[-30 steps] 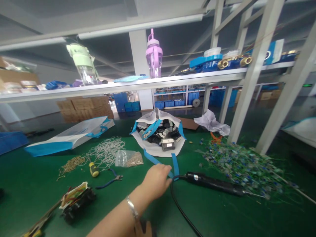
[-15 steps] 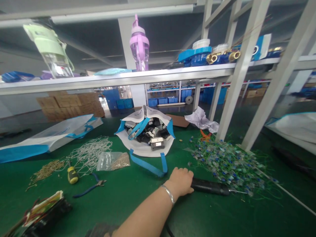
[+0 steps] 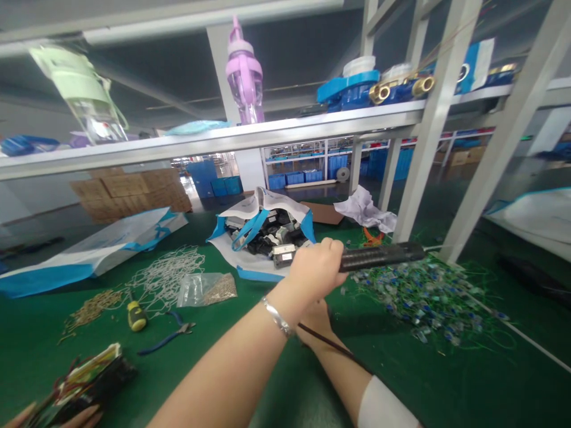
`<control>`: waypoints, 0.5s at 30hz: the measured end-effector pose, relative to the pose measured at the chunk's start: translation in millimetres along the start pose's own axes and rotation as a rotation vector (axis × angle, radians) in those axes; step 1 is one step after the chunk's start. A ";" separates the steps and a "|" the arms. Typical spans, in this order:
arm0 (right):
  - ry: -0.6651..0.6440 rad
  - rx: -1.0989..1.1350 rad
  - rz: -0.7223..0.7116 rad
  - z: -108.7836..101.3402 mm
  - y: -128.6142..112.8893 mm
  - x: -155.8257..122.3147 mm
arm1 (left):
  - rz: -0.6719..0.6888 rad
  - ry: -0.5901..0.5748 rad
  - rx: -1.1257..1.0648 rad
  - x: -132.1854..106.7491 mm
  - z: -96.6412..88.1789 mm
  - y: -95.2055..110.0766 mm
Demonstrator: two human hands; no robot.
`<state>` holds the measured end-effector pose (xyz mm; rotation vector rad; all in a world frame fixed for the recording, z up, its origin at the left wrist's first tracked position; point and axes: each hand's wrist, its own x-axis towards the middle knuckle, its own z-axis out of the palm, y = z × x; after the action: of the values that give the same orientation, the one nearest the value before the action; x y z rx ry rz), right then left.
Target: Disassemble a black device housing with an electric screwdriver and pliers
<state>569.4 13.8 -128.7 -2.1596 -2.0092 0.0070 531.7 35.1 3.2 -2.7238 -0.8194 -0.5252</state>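
My left hand [image 3: 317,264], with a silver bracelet at the wrist, is wrapped round a black corded electric screwdriver [image 3: 381,257]. It is raised off the green bench, its thin bit pointing right above a heap of small blue and clear pieces with green wires [image 3: 428,303]. Just below, my right hand [image 3: 319,318] is closed and partly hidden behind the left; what it grips cannot be made out. The dark cord [image 3: 330,342] runs past it along the white-sleeved forearm. Behind the hands, an open white and blue bag [image 3: 232,255] holds several black and grey parts.
At bottom left, another person's fingers [image 3: 84,418] touch a black housing with wires [image 3: 96,380]. Blue-handled pliers [image 3: 165,342], a yellow screwdriver [image 3: 136,316], a plastic bag of small parts [image 3: 191,290] and white strings [image 3: 167,276] lie left. A shelf [image 3: 285,134] and metal posts [image 3: 417,148] stand ahead.
My left hand has lifted the electric screwdriver off the bench, up and slightly left. My right hand has come in below it. Another person's fingers now show at the housing.
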 end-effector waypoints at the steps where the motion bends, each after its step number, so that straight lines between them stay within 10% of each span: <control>1: 0.006 -0.025 0.021 1.8 10.0 4.1 | -0.027 0.028 0.002 0.3 -4.7 -1.8; 15: -0.051 -0.240 -0.093 -18.3 78.6 -3.0 | -0.116 0.063 0.063 -42.9 -39.0 -20.9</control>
<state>649.2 3.4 -122.3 -2.2196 -2.2402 -0.2051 476.1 18.5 23.8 -2.6008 -0.9655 -0.5955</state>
